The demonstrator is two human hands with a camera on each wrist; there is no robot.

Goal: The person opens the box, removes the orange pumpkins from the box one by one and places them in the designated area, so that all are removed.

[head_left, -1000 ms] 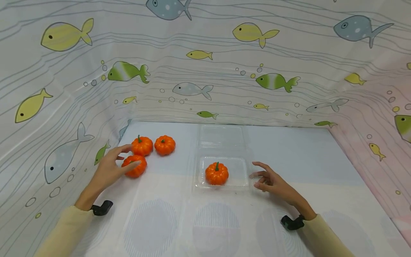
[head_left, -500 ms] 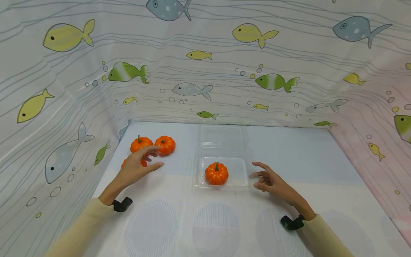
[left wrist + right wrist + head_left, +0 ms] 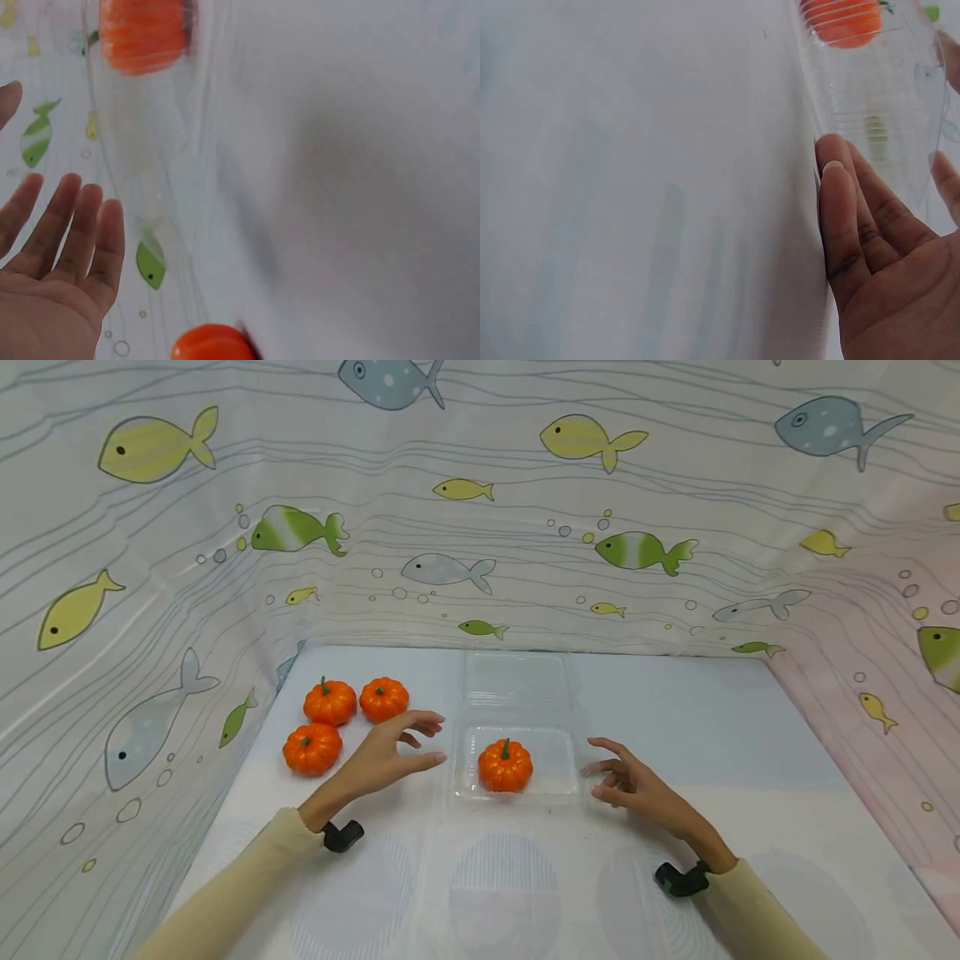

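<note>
An orange toy pumpkin [image 3: 506, 766] with a green stem sits in the near half of a clear plastic clamshell box [image 3: 555, 785], whose lid [image 3: 517, 681] lies folded back behind it. My left hand [image 3: 382, 758] hovers just left of the box, thumb and fingers apart and holding nothing; the left wrist view shows its spread fingers [image 3: 69, 232]. On the box's other side, my right hand [image 3: 633, 785] rests with relaxed fingers, fingertips right at the box's edge. Its fingers [image 3: 840, 217] are bare of any object in the right wrist view.
Three more orange pumpkins stand at the left: a rear one [image 3: 330, 702], one beside it [image 3: 384, 700] and a nearer one [image 3: 312, 749]. A fish-print curtain [image 3: 480, 527] rises behind and along both sides of the white-covered table [image 3: 750, 735].
My left hand has moved right, from over the pumpkins at the left to beside the box, carrying nothing. The pumpkins and my right hand stay put.
</note>
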